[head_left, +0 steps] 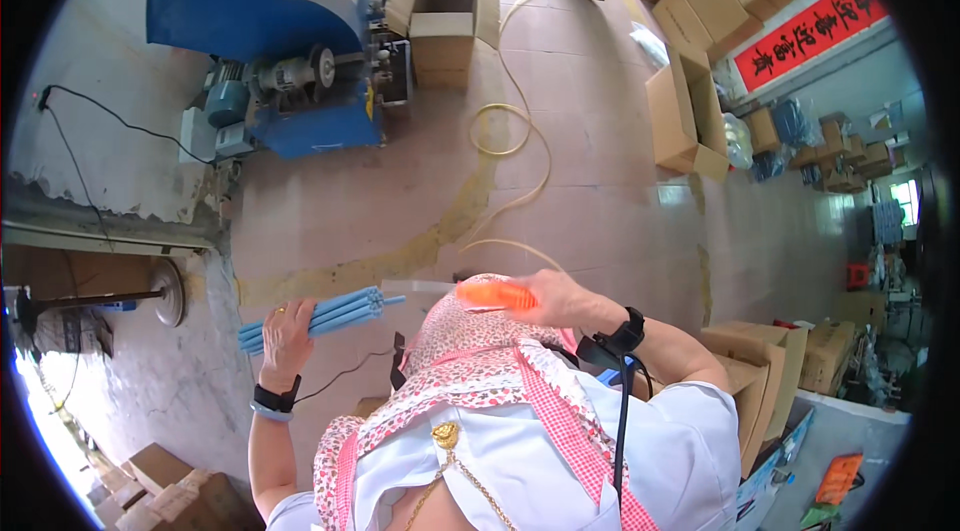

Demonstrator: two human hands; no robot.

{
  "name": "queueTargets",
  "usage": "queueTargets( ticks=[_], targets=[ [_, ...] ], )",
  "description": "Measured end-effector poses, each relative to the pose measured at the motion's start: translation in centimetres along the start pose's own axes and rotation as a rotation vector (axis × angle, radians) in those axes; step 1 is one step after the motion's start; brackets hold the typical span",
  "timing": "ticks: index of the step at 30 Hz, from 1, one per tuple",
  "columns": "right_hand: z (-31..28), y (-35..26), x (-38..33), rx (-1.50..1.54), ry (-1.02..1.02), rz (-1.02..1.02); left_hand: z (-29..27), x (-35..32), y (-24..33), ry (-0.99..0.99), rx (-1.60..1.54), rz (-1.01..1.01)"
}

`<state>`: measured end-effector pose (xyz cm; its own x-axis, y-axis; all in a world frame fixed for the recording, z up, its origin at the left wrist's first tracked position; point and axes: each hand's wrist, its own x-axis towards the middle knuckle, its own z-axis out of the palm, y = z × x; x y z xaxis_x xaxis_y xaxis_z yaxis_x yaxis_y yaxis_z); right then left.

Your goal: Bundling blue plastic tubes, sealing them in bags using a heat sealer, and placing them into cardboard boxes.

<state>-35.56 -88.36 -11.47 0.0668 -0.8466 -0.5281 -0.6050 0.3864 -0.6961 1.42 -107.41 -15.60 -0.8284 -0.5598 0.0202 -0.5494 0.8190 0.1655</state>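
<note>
One pendant (445,435); two hands (287,336) (563,301) hold one rod bundle (345,310), one knife (472,293).

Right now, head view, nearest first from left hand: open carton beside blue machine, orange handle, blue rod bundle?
1. Blue rod bundle: in left hand.
2. Orange handle: rightward, in right hand.
3. Open carton: far ahead, beside blue machine.

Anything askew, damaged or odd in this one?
One blue rod juts past the rest of the bundle in the left hand. Paint is peeling low on the left wall. A hose lies loosely looped on the floor.
</note>
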Motion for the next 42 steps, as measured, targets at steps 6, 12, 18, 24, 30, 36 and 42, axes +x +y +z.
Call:
queueTargets(
  ticks=[6,12,18,24,30,36,42],
  targets=[
    [1.5,0.6,-3.5,-0.055,-0.003,-0.014,1.2,0.8,2.0,-0.033,-0.028,0.037],
    [2.3,1.2,-5.3,-0.116,0.069,0.063,1.7,1.5,2.3,-0.042,-0.273,-0.242],
    [2.1,1.7,-6.5,0.193,0.074,0.115,1.7,3.4,3.2,0.211,-1.88,-0.658],
    [5.3,5.3,-6.8,0.009,0.179,-0.231,7.7,4.8,2.8,0.564,-2.38,-0.735],
    [4.4,7.8,-8.4,-0.104,0.317,-0.159,10.4,4.7,4.3,0.522,-2.501,-0.788],
    [0.1,11.8,-10.0,-0.108,0.374,0.13,7.9,6.8,8.5,0.658,-2.516,-0.69],
    [-2.1,24.2,-11.5,-0.01,0.39,0.076,6.3,10.3,16.9,0.658,-2.532,-0.572]
  ],
)
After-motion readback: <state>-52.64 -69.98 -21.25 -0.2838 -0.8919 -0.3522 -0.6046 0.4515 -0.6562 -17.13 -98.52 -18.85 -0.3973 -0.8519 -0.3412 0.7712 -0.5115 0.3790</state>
